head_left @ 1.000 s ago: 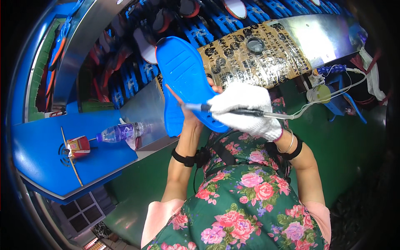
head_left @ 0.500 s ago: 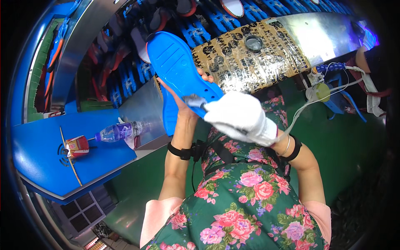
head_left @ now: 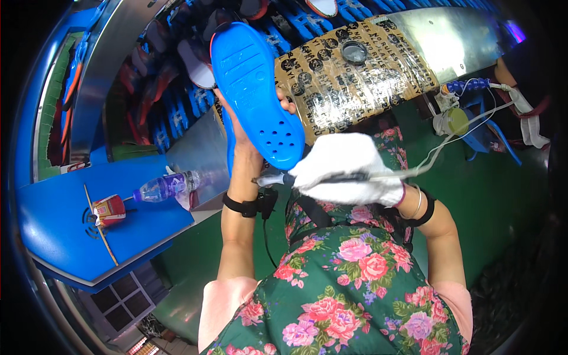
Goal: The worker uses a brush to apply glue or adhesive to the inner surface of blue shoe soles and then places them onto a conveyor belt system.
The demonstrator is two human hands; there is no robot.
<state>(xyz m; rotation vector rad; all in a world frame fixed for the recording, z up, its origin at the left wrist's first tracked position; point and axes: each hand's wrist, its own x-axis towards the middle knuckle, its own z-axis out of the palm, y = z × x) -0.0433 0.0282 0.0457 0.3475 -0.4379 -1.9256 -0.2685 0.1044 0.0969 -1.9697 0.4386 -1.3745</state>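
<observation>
A glossy blue shoe sole [head_left: 251,89], with small holes at its heel end, is held up tilted in my left hand [head_left: 244,142]. The bare fingers wrap round both its edges. A second blue piece [head_left: 229,139] shows partly behind that hand; whether I hold it too is hidden. My right hand [head_left: 343,168], in a white knitted glove, is closed round a dark-handled brush [head_left: 271,180]. A pale hose [head_left: 408,173] runs from the brush toward the right. The brush tip is just below the sole's heel, apart from it, in front of my left wrist.
Ahead runs a line of blue racks [head_left: 307,26] carrying shoe parts. A taped cardboard sheet [head_left: 384,77] bears a dark round dish [head_left: 354,52]. At left, a blue table [head_left: 53,207] holds a plastic bottle [head_left: 168,186] and a small red box [head_left: 110,208]. Another person's arm [head_left: 506,74] is at far right.
The brush has come away from the sole's heel, down and slightly left. My left hand has raised the sole a little and turned it more upright, baring the heel holes.
</observation>
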